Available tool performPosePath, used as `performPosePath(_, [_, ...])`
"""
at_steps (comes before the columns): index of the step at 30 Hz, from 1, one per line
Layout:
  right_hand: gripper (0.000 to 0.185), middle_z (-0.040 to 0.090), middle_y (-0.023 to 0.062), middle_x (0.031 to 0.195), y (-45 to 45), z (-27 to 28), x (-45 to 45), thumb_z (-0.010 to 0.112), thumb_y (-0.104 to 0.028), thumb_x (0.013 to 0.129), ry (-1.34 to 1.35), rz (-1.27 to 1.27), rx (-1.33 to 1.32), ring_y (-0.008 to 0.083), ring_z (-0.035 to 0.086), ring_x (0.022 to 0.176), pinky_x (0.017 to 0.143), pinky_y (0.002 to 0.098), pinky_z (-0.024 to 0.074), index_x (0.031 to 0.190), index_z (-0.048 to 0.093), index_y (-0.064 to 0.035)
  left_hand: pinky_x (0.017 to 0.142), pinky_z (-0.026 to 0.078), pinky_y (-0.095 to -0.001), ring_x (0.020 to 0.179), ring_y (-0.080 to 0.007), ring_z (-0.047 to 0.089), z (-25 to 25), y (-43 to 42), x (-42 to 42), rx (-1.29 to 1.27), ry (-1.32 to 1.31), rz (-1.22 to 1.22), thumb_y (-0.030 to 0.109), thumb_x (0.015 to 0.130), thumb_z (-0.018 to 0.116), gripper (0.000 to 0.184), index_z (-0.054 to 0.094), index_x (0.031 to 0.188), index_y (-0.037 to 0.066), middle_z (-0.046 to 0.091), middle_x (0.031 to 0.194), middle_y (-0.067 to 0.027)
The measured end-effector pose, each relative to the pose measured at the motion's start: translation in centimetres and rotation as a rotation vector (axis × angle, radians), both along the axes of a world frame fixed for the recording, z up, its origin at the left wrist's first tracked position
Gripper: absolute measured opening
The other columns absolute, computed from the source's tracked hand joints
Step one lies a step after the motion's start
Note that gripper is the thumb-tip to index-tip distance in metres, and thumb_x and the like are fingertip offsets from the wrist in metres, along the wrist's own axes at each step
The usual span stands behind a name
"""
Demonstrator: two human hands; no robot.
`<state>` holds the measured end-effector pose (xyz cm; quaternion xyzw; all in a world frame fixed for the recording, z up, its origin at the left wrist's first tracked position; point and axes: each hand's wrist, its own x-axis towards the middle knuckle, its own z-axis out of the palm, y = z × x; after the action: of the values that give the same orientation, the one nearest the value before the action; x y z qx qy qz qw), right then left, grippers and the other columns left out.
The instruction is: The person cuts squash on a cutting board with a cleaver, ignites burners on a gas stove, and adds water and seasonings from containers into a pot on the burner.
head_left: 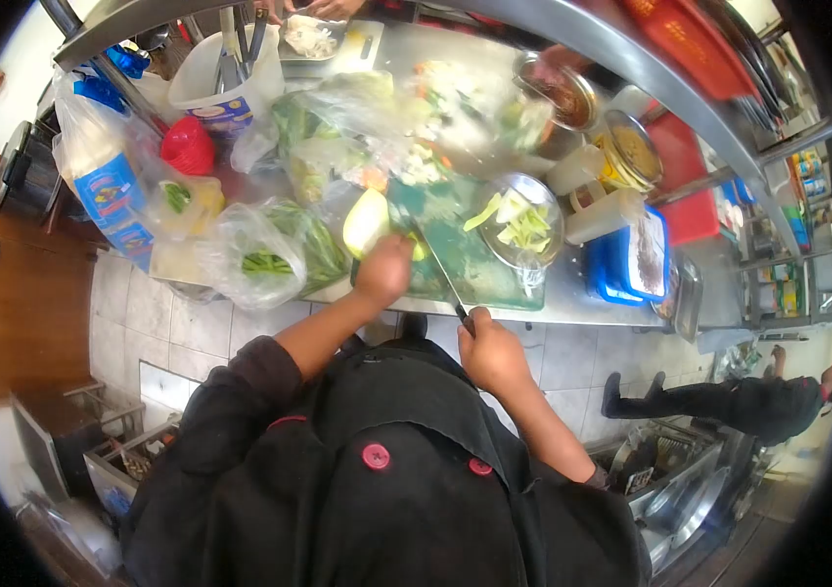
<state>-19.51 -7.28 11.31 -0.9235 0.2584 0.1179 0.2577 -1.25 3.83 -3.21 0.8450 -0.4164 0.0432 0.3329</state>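
Observation:
My right hand [494,354] is wrapped round the black handle of a knife [441,266], whose blade points up and left over the green cutting board [479,272]. Closed fingers of my left hand [384,269] rest at the board's left edge, beside a small green vegetable piece [418,247]; whether they grip it is unclear. Just above that hand lies a pale yellow-green vegetable [367,221]. On the board's right part, a round metal plate [545,252] holds cut green pieces [523,223].
Plastic bags of green vegetables [264,249] lie left, below a white tub [215,88] of utensils. Chopped vegetables [435,103] spread behind the board. Blue-rimmed containers [643,256] stand right. Another person's hands [333,8] show at the top; a person [748,403] stands far right.

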Motion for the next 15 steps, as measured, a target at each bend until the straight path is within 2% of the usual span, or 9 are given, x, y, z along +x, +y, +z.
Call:
performPosePath(3, [0.023,0.064,0.026,0.089,0.3,0.4,0.1,0.052,-0.022,0.089,0.008,0.011,0.016,0.0441,0.061,0.083,0.075,0.052,0.0474,0.099,0.049,-0.0005,0.073,0.048,-0.0424,0.083,-0.0352,0.056,0.1,-0.1,-0.1,0.03,-0.003,0.007,0.007,0.08,0.053,0.021,0.061,0.098,0.001,0.057,0.092,-0.0165])
performPosePath(7, [0.023,0.064,0.0266,0.088,0.4,-0.1,0.2,0.052,-0.021,0.089,0.032,0.033,0.024,0.0444,0.061,0.083,0.075,0.0521,0.0473,0.098,0.049,0.0005,0.072,0.048,-0.0429,0.083,-0.035,0.056,0.1,-0.1,-0.2,-0.059,-0.013,0.012,0.007,0.08,0.053,0.019,0.06,0.097,0.002,0.056,0.091,-0.0166])
performPosePath(12, [0.024,0.064,0.0274,0.088,-0.2,-5.2,2.5,0.051,-0.022,0.09,0.008,0.004,0.096,0.0449,0.06,0.086,0.077,0.0508,0.0471,0.097,0.05,0.0014,0.072,0.047,-0.0429,0.083,-0.0356,0.056,-0.1,-0.2,-0.2,-0.059,-0.054,-0.002,0.007,0.08,0.054,0.015,0.059,0.093,0.002,0.056,0.091,-0.0171])
performPosePath(15, [0.026,0.064,0.0271,0.089,-1.2,-3.6,3.5,0.051,-0.023,0.091,-0.01,-0.003,0.107,0.0451,0.06,0.087,0.078,0.0507,0.0466,0.098,0.051,0.0018,0.07,0.047,-0.0434,0.081,-0.0361,0.055,-0.4,0.4,-0.3,-0.186,-0.118,-0.004,0.007,0.079,0.055,0.012,0.058,0.091,0.002,0.056,0.089,-0.0173])
